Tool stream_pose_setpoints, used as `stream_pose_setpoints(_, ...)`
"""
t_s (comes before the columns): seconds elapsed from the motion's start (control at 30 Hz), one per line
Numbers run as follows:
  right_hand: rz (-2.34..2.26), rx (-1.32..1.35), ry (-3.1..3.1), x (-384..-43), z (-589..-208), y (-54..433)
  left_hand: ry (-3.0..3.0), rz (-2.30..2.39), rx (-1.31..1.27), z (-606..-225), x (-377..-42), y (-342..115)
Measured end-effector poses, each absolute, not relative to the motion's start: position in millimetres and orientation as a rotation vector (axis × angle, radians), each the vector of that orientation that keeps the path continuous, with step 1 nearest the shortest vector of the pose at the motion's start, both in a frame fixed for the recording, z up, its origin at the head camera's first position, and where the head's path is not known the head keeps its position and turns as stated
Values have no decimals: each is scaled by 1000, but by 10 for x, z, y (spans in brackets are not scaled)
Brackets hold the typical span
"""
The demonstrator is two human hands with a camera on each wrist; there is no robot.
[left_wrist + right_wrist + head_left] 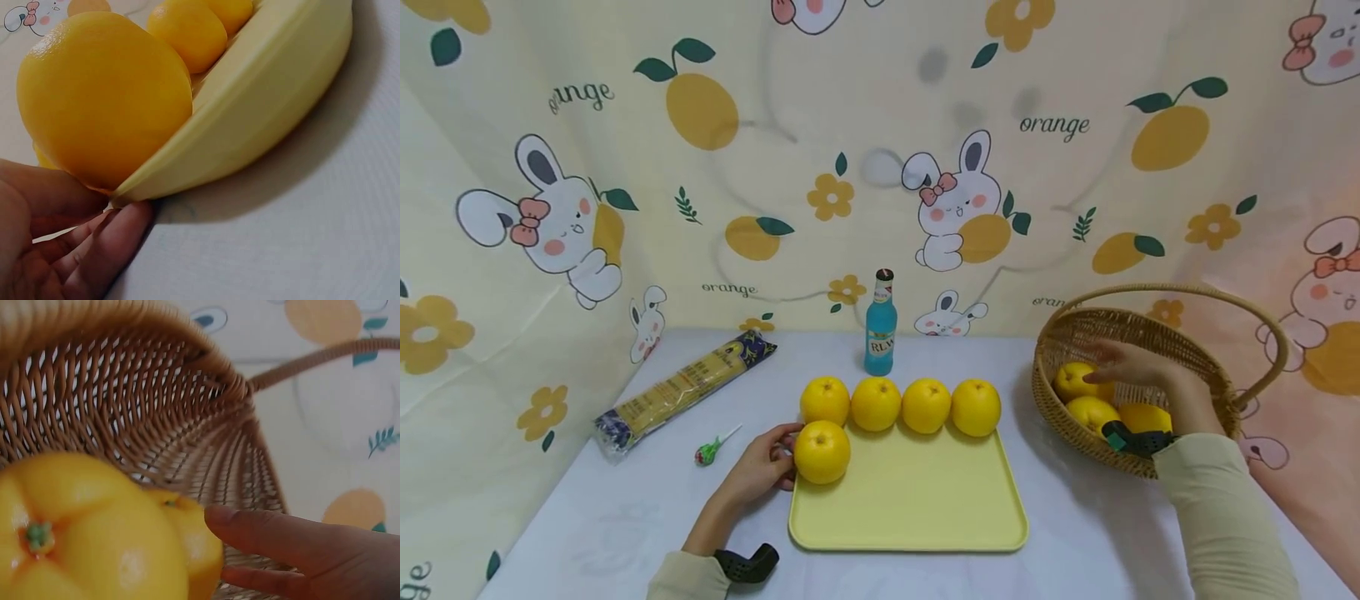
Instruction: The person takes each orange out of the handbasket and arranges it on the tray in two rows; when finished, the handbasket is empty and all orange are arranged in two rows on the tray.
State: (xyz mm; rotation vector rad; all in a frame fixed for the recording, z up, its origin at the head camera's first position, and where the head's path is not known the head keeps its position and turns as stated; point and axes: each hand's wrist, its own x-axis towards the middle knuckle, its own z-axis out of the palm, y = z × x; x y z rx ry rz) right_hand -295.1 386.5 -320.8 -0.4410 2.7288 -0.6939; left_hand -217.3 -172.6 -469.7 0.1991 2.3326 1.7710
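Observation:
A yellow tray [917,500] bears several oranges along its far edge, among them one at the right end [976,407]. Another orange [822,452] sits at the tray's left side. Beside it my left hand [763,462] pinches the tray's left rim [181,165], thumb above and fingers below. My right hand [1127,364] reaches into a wicker basket [1112,323] at the right. Its straight fingers [275,534] touch the side of an orange [1077,381]. Nearer the basket's front lie an orange [1090,411] and another yellow fruit [1146,415], partly hidden by the wrist.
Behind the tray stands a blue bottle [881,329]. A long packet of noodles [685,392] lies at the left, and a lollipop [711,448] is between it and my left hand. The basket's handle [1187,292] arches above its opening. Printed cloth hangs behind the table.

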Motion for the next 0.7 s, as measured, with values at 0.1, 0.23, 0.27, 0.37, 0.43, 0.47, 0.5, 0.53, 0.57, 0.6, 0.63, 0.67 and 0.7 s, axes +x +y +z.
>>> stream_pose_setpoints(0.1,-699,-428,2719,-2988,-3285,3951,2340,1761,193,-4720,-2185,-1725)
stream_pose_setpoints(0.23,-741,-378,2703,-3015,-3366,4031,2355,1757,177,-4737,-2194,-1723)
stream_pose_setpoints(0.27,-753,-371,2698,-3013,-3386,4042,2355,1759,173,-4737,-2195,-1722)
stream_pose_setpoints(0.37,-789,-363,2687,-2996,-3439,4059,2352,1757,164,-4732,-2196,-1720)
stream_pose_setpoints(0.43,-823,-364,2673,-2982,-3468,4061,2349,1755,168,-4723,-2191,-1722)
stream_pose_setpoints(0.47,-838,-369,2665,-2975,-3479,4060,2349,1754,172,-4717,-2188,-1722)
stream_pose_setpoints(0.5,-853,-369,2656,-2973,-3489,4057,2346,1754,175,-4710,-2184,-1722)
stream_pose_setpoints(0.53,-869,-371,2648,-2972,-3498,4055,2343,1756,180,-4704,-2179,-1722)
stream_pose_setpoints(0.57,-881,-371,2640,-2976,-3507,4053,2340,1758,184,-4698,-2175,-1722)
stream_pose_setpoints(0.6,-895,-368,2631,-2984,-3516,4054,2338,1760,187,-4691,-2170,-1721)
stream_pose_setpoints(0.63,-909,-363,2624,-2991,-3523,4053,2335,1762,186,-4686,-2169,-1718)
stream_pose_setpoints(0.67,-916,-368,2621,-2999,-3532,4055,2335,1765,190,-4684,-2166,-1718)
stream_pose_setpoints(0.7,-935,-369,2609,-3010,-3543,4056,2334,1766,187,-4680,-2165,-1715)
